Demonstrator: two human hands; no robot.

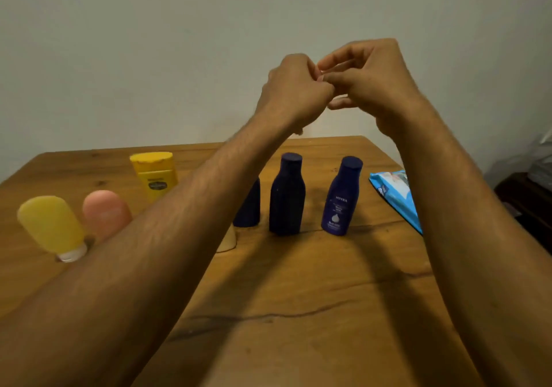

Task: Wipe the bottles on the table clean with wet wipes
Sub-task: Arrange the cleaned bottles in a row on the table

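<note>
Both my hands are raised together above the far edge of the wooden table (pixel 298 282). My left hand (pixel 294 88) is curled into a fist with its back toward me. The bent fingers of my right hand (pixel 367 85) touch the left hand's fingers; no wipe shows between them. Below stand three dark blue bottles: a Nivea bottle (pixel 342 198), a plain one (pixel 286 195), and one half hidden by my left forearm (pixel 249 204). On the left are a yellow bottle (pixel 155 174), a pink tube (pixel 106 212) and a yellow tube (pixel 50 225) standing on its cap.
A blue pack of wet wipes (pixel 394 195) lies at the table's right edge, partly behind my right forearm. A cream-coloured object (pixel 227 241) peeks from under my left forearm. Dark furniture (pixel 525 201) stands right of the table. A plain wall rises behind.
</note>
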